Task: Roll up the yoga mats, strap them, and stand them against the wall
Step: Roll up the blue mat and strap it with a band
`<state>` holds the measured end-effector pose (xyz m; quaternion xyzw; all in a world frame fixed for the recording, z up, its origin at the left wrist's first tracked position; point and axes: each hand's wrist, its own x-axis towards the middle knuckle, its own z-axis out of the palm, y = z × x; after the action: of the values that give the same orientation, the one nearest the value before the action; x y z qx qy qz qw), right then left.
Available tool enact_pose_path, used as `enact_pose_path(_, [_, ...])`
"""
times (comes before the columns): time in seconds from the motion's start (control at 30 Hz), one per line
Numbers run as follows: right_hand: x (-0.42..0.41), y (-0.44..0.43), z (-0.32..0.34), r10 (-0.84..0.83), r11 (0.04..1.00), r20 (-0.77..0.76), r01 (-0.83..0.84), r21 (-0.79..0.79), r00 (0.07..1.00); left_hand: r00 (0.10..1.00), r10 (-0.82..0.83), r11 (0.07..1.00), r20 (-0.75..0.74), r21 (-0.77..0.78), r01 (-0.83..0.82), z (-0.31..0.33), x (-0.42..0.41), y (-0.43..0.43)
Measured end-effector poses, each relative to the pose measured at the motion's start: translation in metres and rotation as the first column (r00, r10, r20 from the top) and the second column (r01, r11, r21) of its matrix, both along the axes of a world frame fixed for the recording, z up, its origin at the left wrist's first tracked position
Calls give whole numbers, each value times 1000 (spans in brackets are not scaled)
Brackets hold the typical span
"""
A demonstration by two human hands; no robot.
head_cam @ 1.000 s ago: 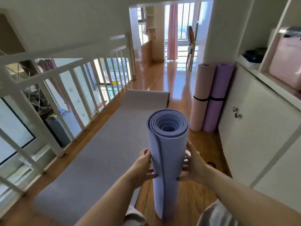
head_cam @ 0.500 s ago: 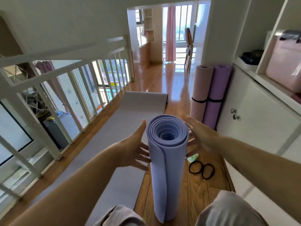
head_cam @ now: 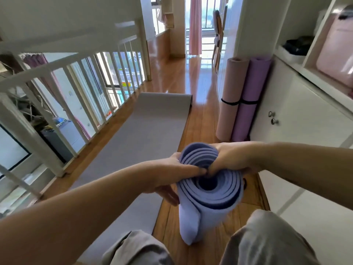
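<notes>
Atop the blue mat (head_cam: pixel 208 209), left hand (head_cam: pixel 172 173) and right hand (head_cam: pixel 229 159) fingers (head_cam: pixel 198 170) clutch its coils.

lavender rolled mat (head_cam: pixel 208 203), grey flat mat (head_cam: pixel 145 134), pink mat (head_cam: pixel 230 96), purple mat (head_cam: pixel 250 96)

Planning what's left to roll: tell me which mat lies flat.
The grey mat beside the railing; the pink mat, purple mat and blue mat stand rolled up.

Both hands (head_cam: pixel 206 169) grip upright blue mat (head_cam: pixel 208 199) top.
</notes>
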<state>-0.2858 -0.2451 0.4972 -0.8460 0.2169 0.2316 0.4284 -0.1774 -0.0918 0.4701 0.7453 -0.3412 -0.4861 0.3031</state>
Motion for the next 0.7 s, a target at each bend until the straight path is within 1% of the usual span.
enact_pose_path(0.03, [1,-1,-6,-23,999,11,23,24,1000,998,38,999,-57,-22,-39,0,-2,2])
enact_pose_path(0.07, [3,-1,-12,-75,996,41,72,52,996,994,73,996,-79,-38,-76,-1,-1,2])
enact_pose_path(0.13, [13,-4,-25,-195,976,88,185,114,977,989,142,989,-48,-31,-143,-2,4,3])
enact_pose_path(0.17, [17,-6,-29,-233,964,88,217,155,969,986,167,986,-21,-27,-167,-3,6,4])
enact_pose_path(0.27, [27,-4,-25,-240,938,40,221,268,970,981,195,981,-28,-13,-195,3,7,11])
enact_pose_path(0.3, [30,-2,-21,-215,944,35,198,265,976,980,193,981,-39,3,-193,7,7,13])
enact_pose_path(0.33, [31,0,-17,-183,961,49,168,220,982,981,192,981,-34,20,-191,10,6,13])
enact_pose_path(0.37, [33,1,-12,-144,983,80,133,126,986,980,197,980,-7,41,-197,13,6,12])
enact_pose_path(0.4, [34,4,-5,-100,995,118,98,24,988,977,208,976,54,56,-211,14,7,10])
enact_pose_path(0.43, [34,7,0,-59,996,160,69,-54,985,963,224,971,149,56,-234,14,7,7])
enact_pose_path(0.5, [33,10,3,-5,991,225,35,-129,974,908,248,965,339,-3,-262,10,8,2])
enact_pose_path(0.53, [32,11,0,-7,991,240,40,-131,971,886,258,964,385,-42,-262,6,7,1])
enact_pose_path(0.57, [31,13,-2,-29,992,256,60,-113,966,880,273,961,389,-74,-265,3,6,1])
enact_pose_path(0.6, [30,14,-6,-61,992,280,90,-92,958,885,293,956,363,-95,-277,0,5,1])
enact_pose_path(0.63, [31,16,-9,-97,989,306,125,-75,947,893,318,948,318,-98,-302,-1,4,1])
enact_pose_path(0.7, [30,19,-13,-157,983,345,180,-37,925,914,361,932,186,-43,-359,1,3,3])
